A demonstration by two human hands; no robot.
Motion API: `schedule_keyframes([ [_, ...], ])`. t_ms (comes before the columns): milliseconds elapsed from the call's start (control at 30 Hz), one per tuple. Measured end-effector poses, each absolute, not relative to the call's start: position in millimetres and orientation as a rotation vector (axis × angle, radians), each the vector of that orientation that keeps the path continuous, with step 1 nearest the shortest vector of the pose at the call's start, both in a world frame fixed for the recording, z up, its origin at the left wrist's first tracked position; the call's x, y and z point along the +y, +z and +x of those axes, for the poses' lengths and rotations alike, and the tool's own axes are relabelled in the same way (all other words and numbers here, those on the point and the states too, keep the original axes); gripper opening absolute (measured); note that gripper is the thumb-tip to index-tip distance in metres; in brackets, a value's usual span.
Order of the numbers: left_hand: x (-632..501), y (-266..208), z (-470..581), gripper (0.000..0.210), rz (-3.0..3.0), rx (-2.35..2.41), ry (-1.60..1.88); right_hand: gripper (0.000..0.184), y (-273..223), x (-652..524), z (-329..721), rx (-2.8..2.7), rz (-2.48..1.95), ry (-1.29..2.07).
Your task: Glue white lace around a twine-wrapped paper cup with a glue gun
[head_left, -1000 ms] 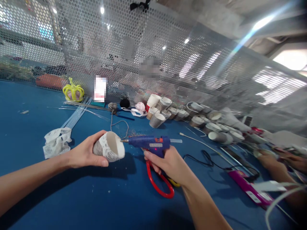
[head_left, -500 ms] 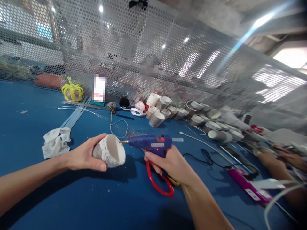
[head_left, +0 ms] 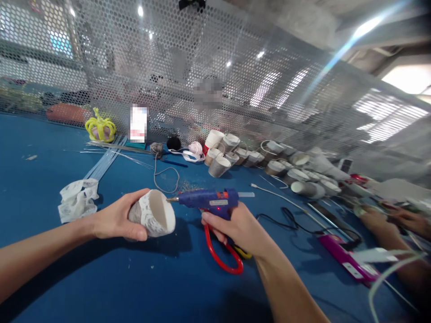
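Observation:
My left hand [head_left: 123,215] is wrapped round a paper cup [head_left: 153,214] covered in grey cord, with white lace near its rim. The cup lies tilted on its side in the air, its mouth facing right. In my right hand [head_left: 232,224] is a blue glue gun [head_left: 207,198], a clear glue stick poking from its back and a small red light glowing. Its metal nozzle is at the cup's rim; whether it touches, I cannot tell. Beneath that hand, red-handled scissors [head_left: 222,258] lie on the blue table. Crumpled white lace [head_left: 78,199] rests beyond my left forearm.
Several cord-wrapped cups [head_left: 220,166] stand along the perforated metal screen [head_left: 161,67]. A yellow crown-shaped piece [head_left: 100,128] and a grey yarn ball [head_left: 156,149] sit at the back. On the right are a purple power strip [head_left: 348,260], cables and another person's hands [head_left: 373,220].
The view has shifted very slightly. Both hands, the cup and the glue gun keep nearly the same places, with the nozzle still at the rim.

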State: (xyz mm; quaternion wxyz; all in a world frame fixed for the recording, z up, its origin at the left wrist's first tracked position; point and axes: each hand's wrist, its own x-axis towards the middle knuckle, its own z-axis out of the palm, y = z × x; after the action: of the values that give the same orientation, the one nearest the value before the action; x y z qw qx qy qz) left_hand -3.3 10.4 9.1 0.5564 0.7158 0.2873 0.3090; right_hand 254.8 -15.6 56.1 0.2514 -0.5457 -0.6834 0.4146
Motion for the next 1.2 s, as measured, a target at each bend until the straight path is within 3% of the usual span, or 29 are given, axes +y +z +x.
schedule_keyframes([
  [233, 11.4, 7.8, -4.0, 0.076, 1.671, 0.686, 0.787, 0.031, 53.0, -12.9, 258.6, -1.863, -1.446, 1.209],
  [567, 14.1, 4.4, -5.0, 0.057, 1.722, 0.742, 0.869, 0.024, 59.5, -16.6, 259.6, -1.887, -1.447, 1.281],
  [900, 11.8, 6.2, -3.2, 0.061, 1.852, 0.784, 0.915, 0.029, 54.8, -15.6, 254.8, -1.842, -1.483, 1.168],
  [1200, 13.0, -0.1, -1.8, 0.065, 1.894, 0.845, 1.030, 0.026, 56.6, -16.9, 256.6, -1.874, -1.434, 1.278],
])
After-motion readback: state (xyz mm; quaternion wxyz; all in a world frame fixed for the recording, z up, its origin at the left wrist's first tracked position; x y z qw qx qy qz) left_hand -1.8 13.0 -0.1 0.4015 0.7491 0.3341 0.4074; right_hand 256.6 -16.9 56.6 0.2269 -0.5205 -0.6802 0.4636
